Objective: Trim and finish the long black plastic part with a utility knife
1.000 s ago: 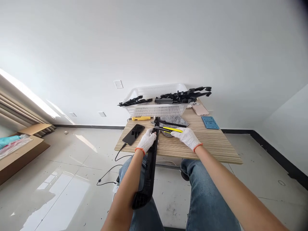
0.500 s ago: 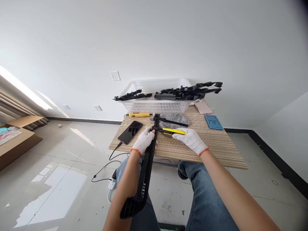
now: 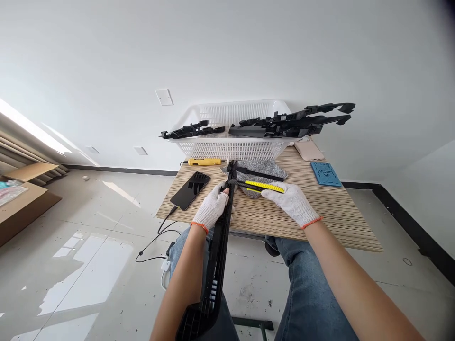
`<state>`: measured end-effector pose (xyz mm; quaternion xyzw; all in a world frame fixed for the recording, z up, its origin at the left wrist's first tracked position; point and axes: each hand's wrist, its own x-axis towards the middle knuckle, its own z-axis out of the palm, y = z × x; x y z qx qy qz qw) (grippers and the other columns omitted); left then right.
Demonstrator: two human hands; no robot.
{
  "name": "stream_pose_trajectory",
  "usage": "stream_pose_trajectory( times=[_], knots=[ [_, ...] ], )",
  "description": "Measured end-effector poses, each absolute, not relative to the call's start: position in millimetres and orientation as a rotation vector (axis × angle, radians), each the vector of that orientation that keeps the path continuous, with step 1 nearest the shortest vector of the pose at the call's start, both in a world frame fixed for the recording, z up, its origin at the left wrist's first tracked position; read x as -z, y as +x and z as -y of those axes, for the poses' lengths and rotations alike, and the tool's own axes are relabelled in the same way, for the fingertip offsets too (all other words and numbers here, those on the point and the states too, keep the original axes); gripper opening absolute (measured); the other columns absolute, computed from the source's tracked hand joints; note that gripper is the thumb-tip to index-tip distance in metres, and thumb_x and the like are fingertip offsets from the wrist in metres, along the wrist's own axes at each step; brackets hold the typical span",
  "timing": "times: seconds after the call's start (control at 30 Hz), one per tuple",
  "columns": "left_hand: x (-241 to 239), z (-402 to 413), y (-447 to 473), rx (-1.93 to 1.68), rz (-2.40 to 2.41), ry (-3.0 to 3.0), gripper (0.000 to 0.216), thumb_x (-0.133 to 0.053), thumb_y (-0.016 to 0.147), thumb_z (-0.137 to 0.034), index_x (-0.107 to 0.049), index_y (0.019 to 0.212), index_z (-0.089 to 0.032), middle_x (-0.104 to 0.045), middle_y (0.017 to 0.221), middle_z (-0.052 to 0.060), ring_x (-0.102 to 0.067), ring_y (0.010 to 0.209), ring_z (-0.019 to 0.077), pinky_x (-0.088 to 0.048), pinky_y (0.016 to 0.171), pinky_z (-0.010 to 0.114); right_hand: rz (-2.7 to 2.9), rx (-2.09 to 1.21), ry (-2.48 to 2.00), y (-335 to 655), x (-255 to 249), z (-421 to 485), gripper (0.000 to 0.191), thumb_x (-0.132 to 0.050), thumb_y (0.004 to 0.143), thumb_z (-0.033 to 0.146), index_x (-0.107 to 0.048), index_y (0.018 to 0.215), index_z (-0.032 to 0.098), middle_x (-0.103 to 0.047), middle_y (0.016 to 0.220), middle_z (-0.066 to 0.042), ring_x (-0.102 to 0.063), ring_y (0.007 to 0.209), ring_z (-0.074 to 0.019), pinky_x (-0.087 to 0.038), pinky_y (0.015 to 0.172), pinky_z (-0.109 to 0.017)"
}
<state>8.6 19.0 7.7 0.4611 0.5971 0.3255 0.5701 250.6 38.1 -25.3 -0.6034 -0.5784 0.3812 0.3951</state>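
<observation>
My left hand, in a white glove with an orange cuff, is closed around a long black plastic trim piece. The piece runs from the tabletop down past the table edge over my lap. In my gloved right hand is a yellow and black utility knife, pointing left. Its dark tip meets or overlaps the trim piece just above my left fingers; whether it touches cannot be seen. A grey cloth lies behind the knife, with a thin black arm of plastic across it.
On the wooden table, a white basket holds several black plastic parts that stick out over its rim. A black phone with a cable and a yellow tool lie left. A pink phone and blue tray lie right.
The view has shifted slightly closer to the table. The knife's tip sits a little higher along the trim piece, and the knife tilts down more toward my right hand. Both hands keep their hold.
</observation>
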Motion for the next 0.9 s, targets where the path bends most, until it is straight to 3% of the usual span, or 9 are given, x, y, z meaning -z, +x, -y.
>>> stream_pose_trajectory(
  times=[0.3, 0.43, 0.63, 0.73, 0.9],
  knots=[
    [-2.8, -20.0, 3.4, -0.719, -1.373, 1.092, 0.052, -0.037, 0.104, -0.048, -0.038, 0.15, -0.026, -0.061, 0.061, -0.003, -0.056, 0.037, 0.014, -0.052, 0.042, 0.026, 1.437, -0.928, -1.534, 249.4, 26.7, -39.4, 0.045, -0.079, 0.07, 0.056, -0.082, 0.095, 0.018, -0.076, 0.085, -0.005, -0.067, 0.081, -0.0236, -0.049, 0.066, -0.03],
    [-2.1, -20.6, 2.3, -0.728, -1.369, 1.105, 0.051, -0.037, 0.103, -0.05, -0.039, 0.149, -0.027, -0.061, 0.062, -0.003, -0.055, 0.037, 0.0134, -0.051, 0.041, 0.025, 1.418, -0.962, -1.518, 247.8, 24.1, -37.7, 0.047, -0.082, 0.064, 0.055, -0.082, 0.093, 0.018, -0.075, 0.081, -0.005, -0.064, 0.073, -0.022, -0.048, 0.063, -0.03],
    [-2.4, -21.1, -0.3, -0.722, -1.338, 1.081, 0.054, -0.036, 0.103, -0.052, -0.036, 0.151, -0.027, -0.061, 0.062, -0.003, -0.055, 0.036, 0.0139, -0.05, 0.039, 0.025, 1.428, -0.965, -1.536, 246.4, 19.0, -36.8, 0.048, -0.082, 0.063, 0.053, -0.082, 0.091, 0.015, -0.066, 0.06, -0.002, -0.052, 0.051, -0.0163, -0.039, 0.046, -0.029],
    [-4.2, -20.1, 0.0, -0.718, -1.339, 1.057, 0.054, -0.034, 0.104, -0.051, -0.035, 0.152, -0.027, -0.06, 0.061, -0.004, -0.054, 0.036, 0.0132, -0.049, 0.039, 0.024, 1.403, -0.959, -1.558, 248.1, 20.5, -36.6, 0.052, -0.078, 0.068, 0.057, -0.082, 0.099, 0.016, -0.064, 0.059, -0.001, -0.053, 0.053, -0.0167, -0.039, 0.047, -0.028],
    [-9.4, -17.7, 2.0, -0.713, -1.352, 1.052, 0.051, -0.033, 0.105, -0.045, -0.035, 0.152, -0.027, -0.058, 0.06, -0.004, -0.054, 0.037, 0.0127, -0.05, 0.04, 0.023, 1.402, -0.959, -1.581, 251.6, 22.0, -35.7, 0.05, -0.084, 0.063, 0.055, -0.082, 0.094, 0.017, -0.07, 0.07, -0.003, -0.059, 0.062, -0.0188, -0.045, 0.055, -0.029]
  ],
)
